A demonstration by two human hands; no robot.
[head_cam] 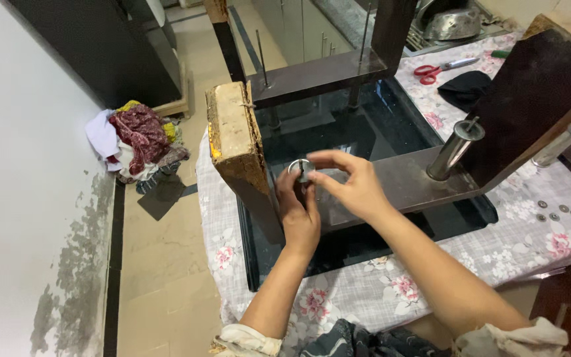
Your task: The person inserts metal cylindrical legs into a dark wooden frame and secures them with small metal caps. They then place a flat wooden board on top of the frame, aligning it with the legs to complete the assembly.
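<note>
— The left hand [299, 215] comes up from below and pinches the small metal cap [301, 168], fingers closed on its underside, as far as I can see. The right hand [355, 185] arches over it from the other side, thumb and forefinger nipped on its rim.

— Why both hands on such a little piece?

— I'd say one steadies while the other turns. The cap sits at the end of a brown wooden board [391, 182], just beside a raw chipboard edge [236, 142], and it looks like it goes onto a rod there. The rod itself is hidden behind the fingers.

— And the furniture lying like that?

— It seems to be turned over on the surface [530, 244], so the fittings point up where the hands can get at them. A dark glass panel [338, 129] lies under the boards. Thin threaded rods [260, 59] stand up from the far board, bare, and two steel sleeves [456, 149] lean out of the nearer boards, already seated.

— What's the flowered cloth [219, 238] for?

— Probably to keep the glass from scratching. A few washers [553, 210] lie loose on it to the right, within reach but well apart from the hands.

— Anything else about?

— Red scissors [439, 68] and a black cloth [465, 88] at the far side, and a heap of clothes [139, 137] on the floor by the wall.
</note>
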